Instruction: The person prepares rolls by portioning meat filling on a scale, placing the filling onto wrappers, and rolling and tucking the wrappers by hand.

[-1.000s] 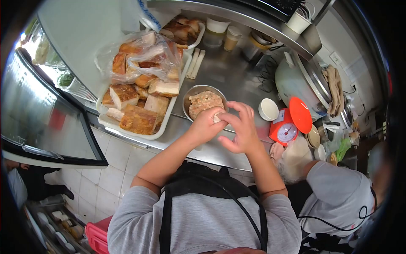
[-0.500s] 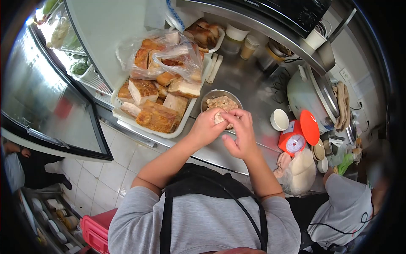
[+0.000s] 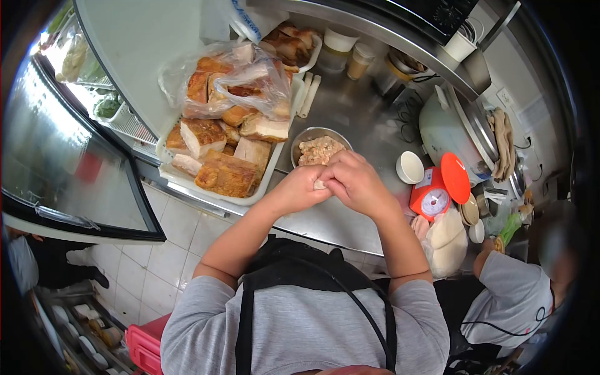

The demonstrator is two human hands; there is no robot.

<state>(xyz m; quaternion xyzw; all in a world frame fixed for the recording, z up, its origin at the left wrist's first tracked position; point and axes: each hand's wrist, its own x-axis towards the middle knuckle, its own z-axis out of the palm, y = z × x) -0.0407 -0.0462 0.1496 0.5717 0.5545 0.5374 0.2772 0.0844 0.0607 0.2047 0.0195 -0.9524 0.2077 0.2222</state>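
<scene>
My left hand [image 3: 302,190] and my right hand [image 3: 356,181] meet just in front of a metal bowl [image 3: 295,147]. Between their fingertips is a small pale dumpling [image 3: 319,185], mostly covered by the fingers. My left fingers cup it from the side while my right thumb and fingers pinch its edge. Pinkish minced meat filling [image 3: 320,150] lies in the bowl behind my hands. To the right, by the counter's front edge, a stack of round white wrappers [image 3: 447,240] lies in a clear plastic bag.
Left of the bowl, a white tray [image 3: 256,197] holds roasted pork slabs [image 3: 231,175]. On the right stand a white bowl [image 3: 410,167], a red scale [image 3: 431,194] and a large pot [image 3: 447,128]. A co-worker [image 3: 509,294] is at lower right. A fridge door [image 3: 81,156] hangs open.
My right fingers have closed in over the dumpling, hiding more of it. Both hands sit slightly lower, so more of the filling shows. The whole view has shifted a little.
</scene>
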